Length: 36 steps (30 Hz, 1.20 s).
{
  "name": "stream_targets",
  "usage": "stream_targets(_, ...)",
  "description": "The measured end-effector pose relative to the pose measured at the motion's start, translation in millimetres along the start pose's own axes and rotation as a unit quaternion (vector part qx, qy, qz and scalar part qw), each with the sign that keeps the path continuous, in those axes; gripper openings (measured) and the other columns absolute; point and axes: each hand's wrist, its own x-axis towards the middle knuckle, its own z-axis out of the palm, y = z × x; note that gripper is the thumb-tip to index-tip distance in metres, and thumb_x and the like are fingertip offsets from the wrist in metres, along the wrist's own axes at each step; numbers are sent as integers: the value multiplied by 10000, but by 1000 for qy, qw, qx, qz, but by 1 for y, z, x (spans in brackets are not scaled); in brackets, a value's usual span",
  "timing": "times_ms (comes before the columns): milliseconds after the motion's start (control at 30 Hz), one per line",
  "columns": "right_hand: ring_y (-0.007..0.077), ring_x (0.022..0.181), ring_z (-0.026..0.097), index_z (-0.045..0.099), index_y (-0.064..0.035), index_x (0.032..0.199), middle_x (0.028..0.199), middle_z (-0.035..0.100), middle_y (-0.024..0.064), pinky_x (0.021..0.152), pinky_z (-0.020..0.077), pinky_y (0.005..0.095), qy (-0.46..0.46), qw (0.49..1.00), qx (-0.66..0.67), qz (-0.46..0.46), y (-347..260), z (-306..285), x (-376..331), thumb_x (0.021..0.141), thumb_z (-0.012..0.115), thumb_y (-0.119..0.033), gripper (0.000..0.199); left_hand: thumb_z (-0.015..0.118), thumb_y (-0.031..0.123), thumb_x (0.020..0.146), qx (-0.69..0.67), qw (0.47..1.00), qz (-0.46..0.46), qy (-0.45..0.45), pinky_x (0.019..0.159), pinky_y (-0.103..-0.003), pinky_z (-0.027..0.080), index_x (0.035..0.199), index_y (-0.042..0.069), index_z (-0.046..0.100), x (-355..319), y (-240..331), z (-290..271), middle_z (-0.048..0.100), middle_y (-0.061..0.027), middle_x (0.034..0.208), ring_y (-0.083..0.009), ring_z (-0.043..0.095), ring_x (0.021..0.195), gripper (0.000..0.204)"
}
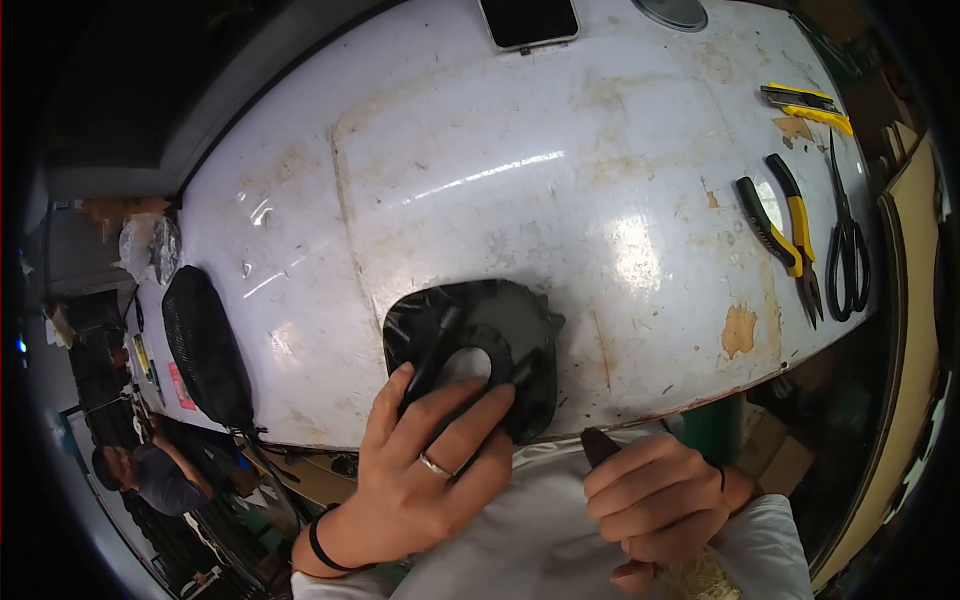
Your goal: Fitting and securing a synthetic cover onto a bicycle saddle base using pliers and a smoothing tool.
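A black plastic part (420, 305), roughly square with rounded corners and a round hole, lies at the table's near edge. My left hand (430, 465) rests over its near side, bent fingers gripping its raised middle around the hole. The thumb's hold is hidden. To the right, just off the table edge, my right hand (655, 495) is closed around a brush. The brush's dark handle end (600, 447) sticks out above the fist, and its pale, straw-like bristles (700, 580) show below it. The brush is apart from the black part.
Yellow-and-black pliers (797, 235), black scissors (848, 265) and a yellow utility knife (808, 104) lie at the right. A black mesh pouch (205, 345) sits at the left. At the far edge are a phone (530, 20) and a round grey lid (675, 12). Another person (165, 475) is off to the left.
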Motion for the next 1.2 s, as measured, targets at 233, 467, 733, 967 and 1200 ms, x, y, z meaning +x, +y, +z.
stream_targets(233,259,578,656,580,-14,729,679,667,103,558,627,411,46,998,-25,-33,9,6,-15,939,823,-143,347,976,281,721,-212,966,-150,16,1210,-594,413,1246,91,790,-9,-18,-11,747,-140,1362,-365,715,1267,589)
stream_targets(467,274,652,679,605,-13,817,758,686,104,605,637,417,-1,999,-31,-15,6,0,-15,914,834,-125,273,971,303,710,-27,998,-56,-1,1174,-581,416,1231,82,813,-10,-3,6,731,-146,1391,-376,687,1305,588)
stream_targets(733,269,678,687,607,-19,887,824,688,96,615,638,411,-11,999,-41,5,8,-2,-15,896,835,-104,243,974,185,663,-116,989,-96,4,1038,-522,519,912,84,813,6,-3,-7,711,-120,1303,-377,658,1208,313)
stream_targets(967,267,690,692,600,-29,878,833,688,92,625,648,413,-21,998,-49,34,6,-7,-12,896,842,-107,255,980,203,690,-230,960,-79,-140,866,-423,558,871,126,818,38,-25,-29,724,-116,1248,-318,668,1072,254)
stream_targets(1200,270,690,692,598,-28,852,818,694,94,634,649,418,-23,998,-48,35,8,-9,-11,904,859,-125,284,989,235,691,-290,948,-64,-113,767,-396,556,771,109,796,40,-31,-9,760,-57,1064,-251,696,905,244)
